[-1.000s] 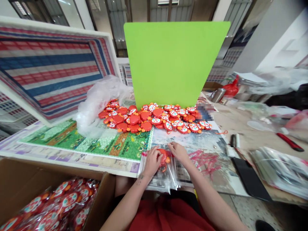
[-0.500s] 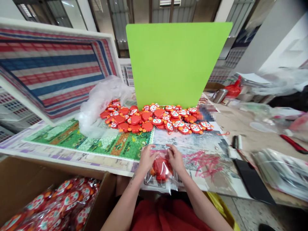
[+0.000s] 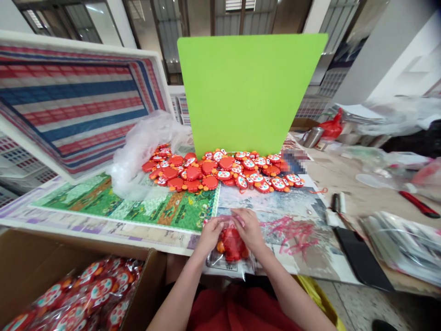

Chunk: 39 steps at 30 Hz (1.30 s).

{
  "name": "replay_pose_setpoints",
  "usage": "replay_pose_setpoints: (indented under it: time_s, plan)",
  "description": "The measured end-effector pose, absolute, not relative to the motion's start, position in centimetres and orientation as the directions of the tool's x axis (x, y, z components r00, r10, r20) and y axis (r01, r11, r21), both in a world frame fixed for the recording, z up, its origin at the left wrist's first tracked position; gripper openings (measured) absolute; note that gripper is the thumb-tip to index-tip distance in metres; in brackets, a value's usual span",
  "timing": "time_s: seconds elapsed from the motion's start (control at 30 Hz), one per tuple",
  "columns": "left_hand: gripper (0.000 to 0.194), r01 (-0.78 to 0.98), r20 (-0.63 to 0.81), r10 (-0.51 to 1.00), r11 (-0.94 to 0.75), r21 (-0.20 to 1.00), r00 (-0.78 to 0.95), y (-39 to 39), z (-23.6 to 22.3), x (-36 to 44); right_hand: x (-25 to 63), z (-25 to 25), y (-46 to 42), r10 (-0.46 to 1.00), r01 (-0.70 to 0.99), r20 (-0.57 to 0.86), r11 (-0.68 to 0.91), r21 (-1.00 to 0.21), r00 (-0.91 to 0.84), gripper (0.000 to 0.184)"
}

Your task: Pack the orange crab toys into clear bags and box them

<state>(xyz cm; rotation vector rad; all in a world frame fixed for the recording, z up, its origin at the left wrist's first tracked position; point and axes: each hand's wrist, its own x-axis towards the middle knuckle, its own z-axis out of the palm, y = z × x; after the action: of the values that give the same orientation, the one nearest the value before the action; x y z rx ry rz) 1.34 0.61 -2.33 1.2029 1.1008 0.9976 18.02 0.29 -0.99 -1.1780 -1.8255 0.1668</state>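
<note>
At the near edge of the table [image 3: 349, 172], a clear bag [image 3: 225, 269] with a red toy [image 3: 233, 241] inside is held by both hands. By the left hand [image 3: 211, 233], the left part of the bag's upper edge is pinched between thumb and fingers; by the right hand [image 3: 251, 230], the same edge is gripped farther right, with the fingers curled over it and the tips partly hidden. The toy is seen below the fingers through the shiny film, its red side turned up and orange parts shown at its edges. On the far side of the hands, a wide pile of red toys [image 3: 210, 166] is spread along the foot of an upright green board [image 3: 251, 92]. Pink strips [image 3: 294, 234] are scattered just to the right of the right hand, and farther right a flat black object [image 3: 361, 259] and a stack of clear packets [image 3: 401, 246] are laid. To the far left, a tilted crate [image 3: 86, 108] lined with striped cloth is seen, with crumpled translucent plastic [image 3: 132, 158] near its right side. At the near left, bagged toys [image 3: 98, 289] are contained in an open cardboard box [image 3: 51, 248].
</note>
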Motion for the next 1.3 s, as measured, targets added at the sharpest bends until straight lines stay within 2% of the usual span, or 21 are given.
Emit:
replay_pose_setpoints:
  time_s: [0.13, 0.23, 0.37, 0.47, 0.63, 0.73, 0.87, 1.0, 1.1, 1.2, 1.23, 1.3]
  plan:
    - [0.026, 0.250, 0.073, 0.968, -0.135, 0.959, 0.241, 0.4, -0.8, 1.6, 16.7, 0.0, 0.6, 0.683, 0.694, 0.655, 0.642, -0.326, -0.324, 0.035]
    - [0.031, 0.437, 0.109, 0.957, -0.221, 0.872, 0.268, 0.4, -0.1, 1.5, 16.3, 0.3, 0.9, 0.636, 0.705, 0.668, 0.670, -0.232, -0.386, 0.036]
    - [0.031, 0.558, 0.095, 0.954, -0.246, 0.793, 0.286, 0.4, 0.1, 1.5, 16.5, 0.4, 1.2, 0.617, 0.696, 0.661, 0.691, -0.196, -0.427, 0.035]
    - [0.030, 0.579, 0.088, 0.948, -0.259, 0.773, 0.306, 0.3, 0.2, 1.6, 16.4, 0.5, 1.3, 0.652, 0.702, 0.639, 0.671, -0.238, -0.408, 0.035]
    - [0.030, 0.531, 0.074, 0.930, -0.269, 0.804, 0.359, 0.1, 0.5, 1.7, 17.6, -0.5, 2.4, 0.817, 0.719, 0.541, 0.497, -0.487, -0.199, 0.033]
    - [0.030, 0.475, 0.060, 0.941, -0.223, 0.851, 0.334, 0.3, 0.0, 1.3, 21.2, -1.8, 3.9, 0.882, 0.741, 0.461, 0.374, -0.558, -0.098, 0.025]
    - [0.028, 0.412, 0.008, 0.966, -0.117, 0.904, 0.257, 0.5, -1.2, 0.2, 28.4, -3.6, 5.6, 0.940, 0.859, 0.323, 0.077, -0.507, 0.106, 0.011]
    - [0.026, 0.319, -0.050, 0.978, -0.017, 0.947, 0.201, 0.8, -2.2, -0.4, 34.5, -4.4, 5.4, 0.942, 0.929, 0.221, -0.170, -0.329, 0.251, 0.019]
    - [0.026, 0.236, -0.096, 0.977, 0.049, 0.970, 0.192, 1.0, -3.0, -0.4, 36.7, -4.3, 4.5, 0.946, 0.951, 0.225, -0.175, -0.257, 0.235, 0.026]
    - [0.031, 0.139, -0.145, 0.964, 0.115, 0.984, 0.223, 1.1, -3.6, 0.0, 36.5, -3.5, 3.9, 0.926, 0.960, 0.320, -0.119, -0.252, 0.199, 0.035]
    - [0.032, 0.105, -0.157, 0.961, 0.137, 0.985, 0.228, 1.0, -3.7, 0.1, 35.8, -3.1, 3.7, 0.920, 0.953, 0.344, -0.088, -0.291, 0.190, 0.037]
    - [0.035, 0.024, -0.188, 0.953, 0.187, 0.982, 0.236, 0.8, -3.4, 0.4, 33.5, -2.4, 3.3, 0.936, 0.892, 0.319, 0.013, -0.452, 0.148, 0.033]
